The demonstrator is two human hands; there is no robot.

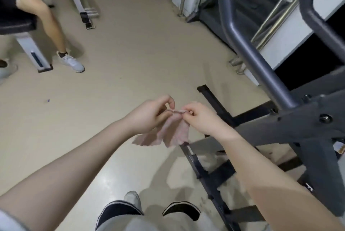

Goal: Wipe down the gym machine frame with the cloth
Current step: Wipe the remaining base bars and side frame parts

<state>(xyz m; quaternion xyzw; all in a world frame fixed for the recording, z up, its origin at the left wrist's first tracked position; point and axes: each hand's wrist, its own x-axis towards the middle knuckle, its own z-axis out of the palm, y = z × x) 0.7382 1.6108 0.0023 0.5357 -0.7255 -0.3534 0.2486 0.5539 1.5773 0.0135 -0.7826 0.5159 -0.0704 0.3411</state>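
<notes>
Dim indoor light from overhead | my view soft, cloth (169,133) motion-blurred | floor (130,59) sheen | edges bowed

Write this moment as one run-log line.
phase: readying cloth | left hand: pinches cloth top edge | right hand: pinches same edge | cloth: hanging, off machine frame | wiping: not begun

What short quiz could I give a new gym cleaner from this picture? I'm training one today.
1. True or false: both hands pinch the thin pink cloth.
2. Which side of the view holds the dark grey metal machine frame?
3. Is the cloth touching the frame: yes, no, or unclear?

Key:
1. True: the left hand and right hand pinch its top edge.
2. The right.
3. No, it hangs between the hands.
</notes>
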